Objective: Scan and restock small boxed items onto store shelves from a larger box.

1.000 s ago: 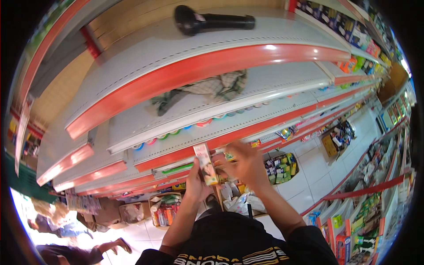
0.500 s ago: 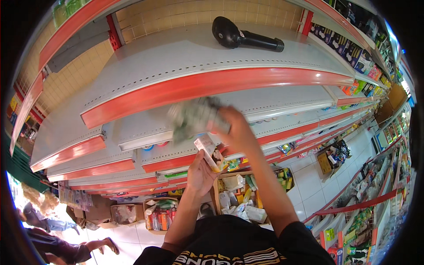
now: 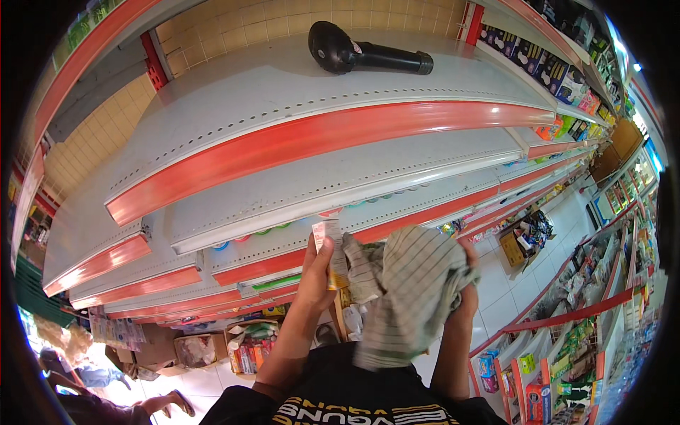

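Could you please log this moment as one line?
Left hand: holding small box | Right hand: holding patterned cloth | Grey shelf: black long-handled object lying on it

I count one striped cloth (image 3: 419,280), one small box (image 3: 326,237) (and one black torch-shaped object (image 3: 375,59)).

your black shirt (image 3: 327,375) bears white and yellow lettering (image 3: 368,412); the small pale box (image 3: 328,232) in your left hand (image 3: 316,276) carries reddish print (image 3: 319,235), too small to read.

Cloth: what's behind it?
Partly visible past the cloth in the right hand: red shelf edge, carton, black shirt. Covered: whatever sits directly behind the cloth; can't tell the carton's full contents.
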The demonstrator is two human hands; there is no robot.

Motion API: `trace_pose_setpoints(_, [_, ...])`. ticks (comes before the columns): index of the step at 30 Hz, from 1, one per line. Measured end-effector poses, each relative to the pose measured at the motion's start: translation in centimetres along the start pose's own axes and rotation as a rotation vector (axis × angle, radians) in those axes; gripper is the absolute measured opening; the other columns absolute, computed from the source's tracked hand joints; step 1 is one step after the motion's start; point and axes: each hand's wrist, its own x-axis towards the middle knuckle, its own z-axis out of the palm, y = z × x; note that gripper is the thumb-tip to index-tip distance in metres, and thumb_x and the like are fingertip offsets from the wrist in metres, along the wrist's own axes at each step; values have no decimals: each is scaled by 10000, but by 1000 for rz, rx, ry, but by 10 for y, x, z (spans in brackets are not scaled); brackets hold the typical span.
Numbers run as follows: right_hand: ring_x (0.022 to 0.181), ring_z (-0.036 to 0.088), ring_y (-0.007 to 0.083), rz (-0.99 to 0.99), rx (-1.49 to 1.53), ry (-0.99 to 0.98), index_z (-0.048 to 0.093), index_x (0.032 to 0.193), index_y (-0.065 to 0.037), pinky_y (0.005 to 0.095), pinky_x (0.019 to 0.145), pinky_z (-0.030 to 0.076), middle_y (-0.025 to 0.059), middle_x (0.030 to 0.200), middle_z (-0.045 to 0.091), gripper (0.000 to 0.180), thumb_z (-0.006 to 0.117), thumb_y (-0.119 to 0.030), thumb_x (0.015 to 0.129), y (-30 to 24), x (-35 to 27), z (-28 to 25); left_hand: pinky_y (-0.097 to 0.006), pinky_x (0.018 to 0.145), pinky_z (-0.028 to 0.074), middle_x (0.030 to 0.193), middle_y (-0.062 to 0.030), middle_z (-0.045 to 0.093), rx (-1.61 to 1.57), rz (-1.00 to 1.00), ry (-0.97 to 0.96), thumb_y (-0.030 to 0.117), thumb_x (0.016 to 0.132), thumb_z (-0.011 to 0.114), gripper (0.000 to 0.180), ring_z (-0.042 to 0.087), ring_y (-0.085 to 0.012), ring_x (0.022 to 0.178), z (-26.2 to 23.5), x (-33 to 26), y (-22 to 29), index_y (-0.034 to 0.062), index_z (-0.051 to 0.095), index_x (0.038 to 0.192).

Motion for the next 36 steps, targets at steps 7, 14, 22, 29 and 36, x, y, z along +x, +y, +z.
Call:
trace_pose_setpoints(7, [1274, 393, 411, -689, -1307, -572, 628, 972, -15, 449, 1003, 386, 154, 1294, 507, 337, 705, -176, 686, 40, 3, 74, -394, 1037, 421, 1411, -120, 457, -626, -23, -133, 507, 1004, 333, 645, 496, -265, 1240, -2, -6, -21, 68, 285, 1474])
trace_pose_setpoints(14, [832, 582, 352, -670, -678, -352, 604, 996, 5, 385, 670, 481, 140, 864, 605, 400, 734, -111, 636, 86, 4, 42, -382, 1001, 457, 1276, -138, 570, -432, -211, -64, 407, 1020, 348, 526, 577, -247, 1132, 14, -19, 18, 36, 417, 1386])
trace_pose_setpoints(22, [821, 617, 333, -605, -709, -175, 646, 966, -13, 380, 669, 487, 150, 908, 641, 167, 635, -16, 800, 45, 149, 79, -423, 893, 517, 1132, -93, 598, -510, 35, -72, 244, 1011, 414, 281, 618, -231, 994, -4, -12, 41, 108, 456, 1253])
trace_pose_setpoints(29, [948, 587, 432, -1149, -1366, -188, 650, 1048, -34, 486, 875, 456, 213, 1049, 621, 292, 699, -185, 803, 37, 200, 112, -387, 920, 531, 1147, -129, 595, -521, 83, -46, 270, 989, 520, 333, 619, -243, 1045, 2, 0, 42, 53, 456, 1234])
trace_pose_setpoints(36, [1013, 575, 333, 86, -1272, -533, 641, 970, -59, 402, 860, 463, 128, 997, 614, 254, 707, -222, 786, -70, 94, 147, -379, 932, 530, 1186, -143, 592, -496, 219, -105, 344, 973, 534, 421, 609, -240, 1080, 10, -2, 52, 37, 467, 1252])
